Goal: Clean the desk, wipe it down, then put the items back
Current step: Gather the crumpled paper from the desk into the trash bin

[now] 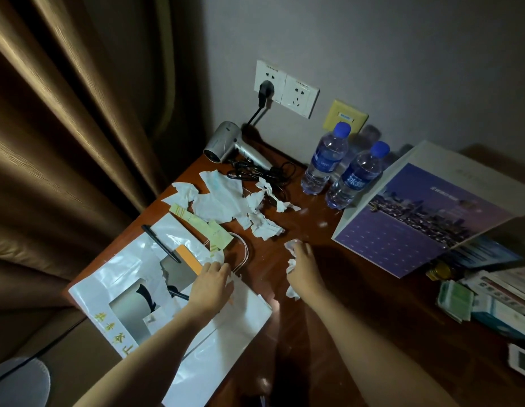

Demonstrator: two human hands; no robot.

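Note:
A dark wooden desk (358, 304) is littered with torn white paper scraps (226, 201). My right hand (303, 267) is curled round crumpled white scraps near the desk's middle, bits sticking out above and below my fingers. My left hand (211, 284) lies with relaxed fingers on a torn white plastic bag (132, 271) at the front left, fingertips touching a small scrap by the bag's thin cord handle (243, 254). A black pen (161, 243) and an orange card (190, 258) lie on the bag. Yellow-green paper strips (202, 227) lie beside it.
A silver hair dryer (226, 142) with a tangled black cord lies at the back, plugged into the wall socket (267, 89). Two water bottles (340, 168) stand by a purple folder (416, 221). Boxes and packets (490, 298) crowd the right edge. A brown curtain (64, 127) hangs left.

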